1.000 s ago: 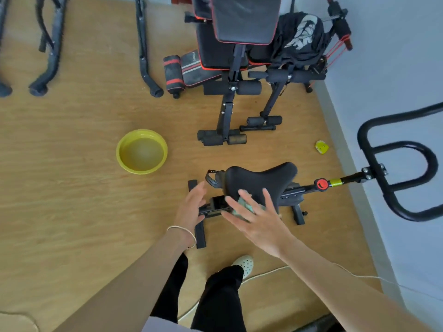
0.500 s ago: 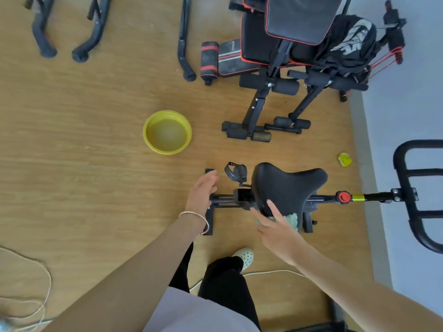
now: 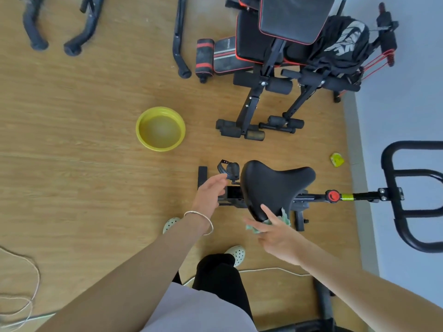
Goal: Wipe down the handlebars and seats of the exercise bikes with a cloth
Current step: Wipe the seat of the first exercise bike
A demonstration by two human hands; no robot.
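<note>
Cloth beneath right hand, touching seat near edge

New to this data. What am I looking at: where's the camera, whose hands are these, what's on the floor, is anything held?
There is no robot here. The single picture comes from a camera worn on a person's head, looking down at their own arms. The left hand is open, with its fingers near the bike's pedal; whether it touches the pedal is unclear. The right hand presses a green cloth with straight fingers against the near edge of the black seat. The black loop at the right, by the wall, is the bike's handlebar. On the wooden floor stand a yellow basin, with what looks like water in it, and a weight bench farther back.
</note>
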